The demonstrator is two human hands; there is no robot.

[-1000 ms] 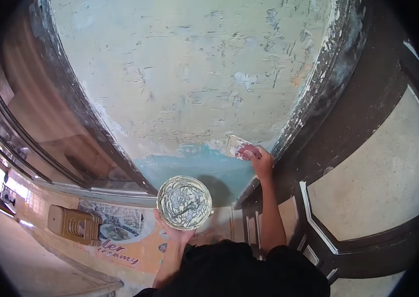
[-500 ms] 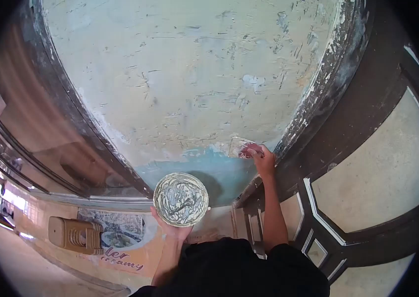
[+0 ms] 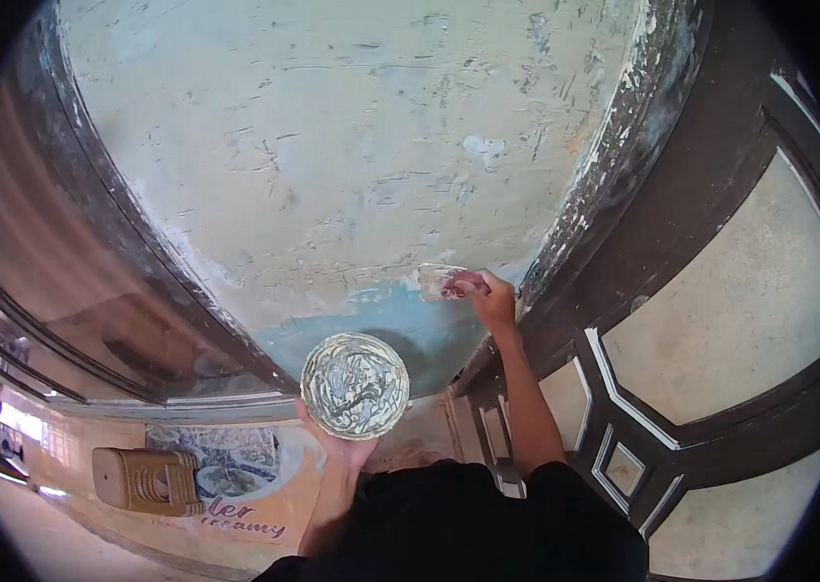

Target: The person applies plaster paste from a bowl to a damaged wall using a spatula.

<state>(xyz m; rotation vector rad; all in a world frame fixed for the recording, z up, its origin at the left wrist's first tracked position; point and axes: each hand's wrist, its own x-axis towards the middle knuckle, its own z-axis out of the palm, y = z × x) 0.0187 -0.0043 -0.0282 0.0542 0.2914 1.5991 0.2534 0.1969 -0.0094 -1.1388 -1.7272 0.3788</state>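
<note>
My left hand (image 3: pixel 350 449) supports a round tub (image 3: pixel 355 386) from below and at its near side, most of its fingers hidden beneath it. Pale, streaky putty coats the tub's inside and rim. My right hand (image 3: pixel 497 304) is closed around the reddish handle of a putty knife (image 3: pixel 437 281). Its wide blade, smeared with putty, points left and lies against the wall (image 3: pixel 352 213). Just under the blade, the wall's cream, scratched coating gives way to a bare blue-green band (image 3: pixel 332 335).
Dark frames with peeling edges border the wall, and a dark panelled door (image 3: pixel 720 320) stands on the right. Stacked tan plastic stools (image 3: pixel 143 480) and a printed banner (image 3: pixel 255 543) are low on the left, past a glass pane (image 3: pixel 109 291).
My right hand has drawn the putty knife a little to the left along the wall, its blade now more level. The view has shifted slightly; my left hand still holds the tub.
</note>
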